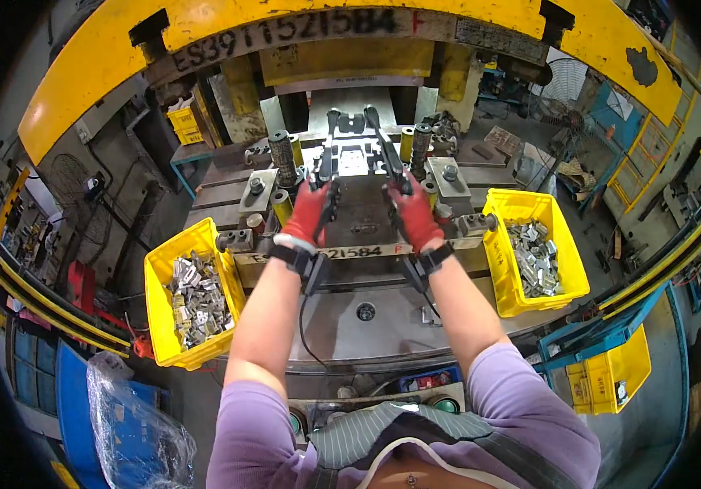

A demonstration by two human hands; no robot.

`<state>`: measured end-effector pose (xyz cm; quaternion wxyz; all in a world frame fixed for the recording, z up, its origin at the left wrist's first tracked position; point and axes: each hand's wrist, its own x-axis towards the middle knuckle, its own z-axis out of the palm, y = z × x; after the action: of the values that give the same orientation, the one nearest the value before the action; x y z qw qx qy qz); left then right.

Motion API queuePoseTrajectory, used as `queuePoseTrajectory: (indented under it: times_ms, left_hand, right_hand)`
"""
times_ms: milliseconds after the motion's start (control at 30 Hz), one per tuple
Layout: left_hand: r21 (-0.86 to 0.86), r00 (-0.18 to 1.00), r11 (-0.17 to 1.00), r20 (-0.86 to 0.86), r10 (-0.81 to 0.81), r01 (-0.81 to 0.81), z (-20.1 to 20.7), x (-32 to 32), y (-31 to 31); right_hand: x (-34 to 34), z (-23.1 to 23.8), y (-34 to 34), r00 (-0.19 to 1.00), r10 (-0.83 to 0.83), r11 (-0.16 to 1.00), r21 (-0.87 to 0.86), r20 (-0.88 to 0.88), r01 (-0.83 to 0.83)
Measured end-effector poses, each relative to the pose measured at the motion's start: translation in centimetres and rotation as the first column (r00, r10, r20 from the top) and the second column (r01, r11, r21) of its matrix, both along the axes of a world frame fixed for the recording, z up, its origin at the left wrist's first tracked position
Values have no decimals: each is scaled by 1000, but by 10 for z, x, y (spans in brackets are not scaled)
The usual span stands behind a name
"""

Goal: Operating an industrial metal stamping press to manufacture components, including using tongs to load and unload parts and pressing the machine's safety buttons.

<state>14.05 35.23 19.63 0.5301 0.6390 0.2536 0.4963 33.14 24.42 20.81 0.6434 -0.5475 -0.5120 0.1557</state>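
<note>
The left hand [310,213] and the right hand [413,213], both in red gloves, are well apart from each other. Each one has its fingers closed around a long black tool: the left tool [332,148] and the right tool [385,145]. These tools point to the far side, over the dark metal die [363,213], one at each side of a bright plate [354,160]. Whether their tips touch something, I cannot tell. At the left stands a yellow bin [204,352] with small metal parts [201,297]; at the right, a second bin [542,302] holds similar ones.
</note>
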Motion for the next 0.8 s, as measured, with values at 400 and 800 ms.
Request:
queuePoseTrajectory:
  times_ms: [400,800]
  left_hand:
    - [-205,997,979,-76,-28,12,-32,-10,-47]
    - [-478,989,872,145,-43,108,-10,-27,-198]
  right_hand:
    - [20,-29,-35,977,147,985,-64,-155,-158]
    - [-11,-45,-149,563,359,838,-9,-744,-546]
